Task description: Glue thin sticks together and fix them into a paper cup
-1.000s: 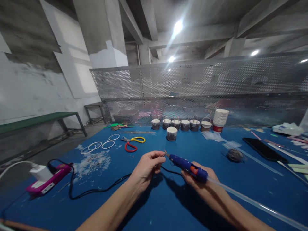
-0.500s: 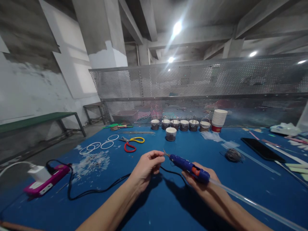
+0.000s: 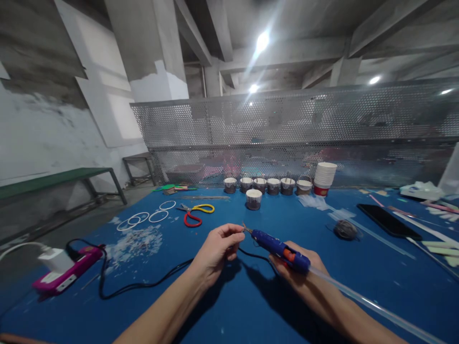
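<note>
My right hand (image 3: 297,267) is wrapped around a blue glue gun (image 3: 274,244) with an orange-red part on its side. A long clear glue stick (image 3: 373,301) runs out of its back end toward the lower right. The gun's nozzle points up and left, close to the fingertips of my left hand (image 3: 222,246). Thumb and forefinger of that hand are pinched together, and whatever small thing they hold is too small to name. Beyond the hands stands a paper cup (image 3: 254,199) with a dark wrapped side and white rim.
Scissors (image 3: 195,214), white rings (image 3: 158,216) and a magenta power strip (image 3: 68,272) lie to the left. Several small cups (image 3: 273,186) line the back beside a cup stack (image 3: 325,177). Grey yarn (image 3: 345,230) and a black phone (image 3: 389,221) are right. A black cord (image 3: 154,282) crosses the table.
The view has shifted very slightly. Both hands and the glue gun keep almost the same pose, with the nozzle still beside the left fingertips.
</note>
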Demonstrator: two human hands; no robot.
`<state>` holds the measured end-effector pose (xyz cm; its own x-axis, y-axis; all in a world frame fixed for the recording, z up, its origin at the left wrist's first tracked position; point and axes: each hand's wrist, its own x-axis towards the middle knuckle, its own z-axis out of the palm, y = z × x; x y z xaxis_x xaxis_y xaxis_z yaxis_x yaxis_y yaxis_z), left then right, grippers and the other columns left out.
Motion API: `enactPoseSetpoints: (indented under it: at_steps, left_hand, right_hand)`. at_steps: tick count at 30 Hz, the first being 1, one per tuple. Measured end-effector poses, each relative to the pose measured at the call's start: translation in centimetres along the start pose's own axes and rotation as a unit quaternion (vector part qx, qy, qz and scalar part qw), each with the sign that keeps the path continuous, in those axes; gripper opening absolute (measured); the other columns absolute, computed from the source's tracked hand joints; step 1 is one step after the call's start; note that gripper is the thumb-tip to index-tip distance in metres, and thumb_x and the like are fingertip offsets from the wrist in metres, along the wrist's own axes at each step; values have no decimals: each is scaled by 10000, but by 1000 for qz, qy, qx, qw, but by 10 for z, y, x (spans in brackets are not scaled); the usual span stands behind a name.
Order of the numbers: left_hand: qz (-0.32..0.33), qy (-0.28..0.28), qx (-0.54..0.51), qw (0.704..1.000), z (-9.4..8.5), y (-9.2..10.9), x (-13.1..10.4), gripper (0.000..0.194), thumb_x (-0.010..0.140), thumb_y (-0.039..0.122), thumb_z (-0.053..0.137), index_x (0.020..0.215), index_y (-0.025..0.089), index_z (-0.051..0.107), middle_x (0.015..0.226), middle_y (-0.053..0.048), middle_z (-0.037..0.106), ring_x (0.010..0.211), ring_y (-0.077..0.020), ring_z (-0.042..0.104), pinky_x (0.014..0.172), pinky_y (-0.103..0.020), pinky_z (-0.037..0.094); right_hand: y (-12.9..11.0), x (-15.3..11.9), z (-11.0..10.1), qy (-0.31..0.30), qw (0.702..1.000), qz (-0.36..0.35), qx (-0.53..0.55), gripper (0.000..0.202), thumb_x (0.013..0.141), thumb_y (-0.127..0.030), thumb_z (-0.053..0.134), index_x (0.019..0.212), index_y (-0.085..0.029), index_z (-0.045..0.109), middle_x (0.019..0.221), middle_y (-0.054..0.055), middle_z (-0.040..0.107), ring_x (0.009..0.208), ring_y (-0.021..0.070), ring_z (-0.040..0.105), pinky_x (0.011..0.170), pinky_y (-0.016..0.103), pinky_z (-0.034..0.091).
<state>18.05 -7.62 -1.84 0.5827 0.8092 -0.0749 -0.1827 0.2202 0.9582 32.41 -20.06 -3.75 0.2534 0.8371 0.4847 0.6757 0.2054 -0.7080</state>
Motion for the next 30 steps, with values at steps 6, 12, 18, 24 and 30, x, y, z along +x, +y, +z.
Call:
enactPoseSetpoints:
  at_steps: [6, 12, 18, 24, 30]
  left_hand:
    - [-11, -4, -1, 1000, 0, 2, -2, 260, 526, 219, 778, 712, 141, 613, 495, 61, 444, 425, -38, 346, 366, -164, 212]
    - [-14, -7, -2, 1000, -1, 2, -4, 252, 562, 234, 764, 745, 136, 621, 512, 56, 450, 437, -38, 370, 365, -153, 210]
    - [-20, -18, -12, 1000, 0, 3, -5, 262, 565, 247, 765, 746, 135, 612, 497, 58, 446, 414, -33, 359, 359, -149, 195]
    - [-27, -25, -25, 999, -1, 3, -4, 266, 563, 241, 768, 739, 131, 603, 509, 55, 445, 431, -35, 371, 358, -141, 199]
    - [-28, -42, -34, 998, -2, 4, -4, 240, 595, 233, 751, 748, 125, 601, 533, 51, 445, 439, -33, 372, 359, -142, 199]
  right_hand:
    - [-3, 2, -3, 15, 1000, 3, 22, 226, 782, -356, 505, 629, -190, 519, 530, -20, 517, 446, 111, 457, 423, 212, 348]
    - [-1, 2, -4, 34, 998, 21, 47, 251, 752, -385, 534, 596, -191, 502, 508, -26, 482, 438, 104, 419, 421, 218, 338]
    - [1, -1, 2, 21, 999, 12, 34, 226, 792, -356, 505, 664, -174, 544, 534, -23, 496, 459, 99, 430, 423, 218, 317]
    - [2, -1, -2, 42, 999, 3, 16, 256, 799, -379, 511, 640, -180, 533, 520, -27, 494, 446, 98, 424, 428, 220, 330]
    - [2, 0, -3, 27, 999, 2, 41, 281, 803, -398, 501, 611, -194, 486, 534, -27, 475, 466, 104, 425, 443, 218, 348]
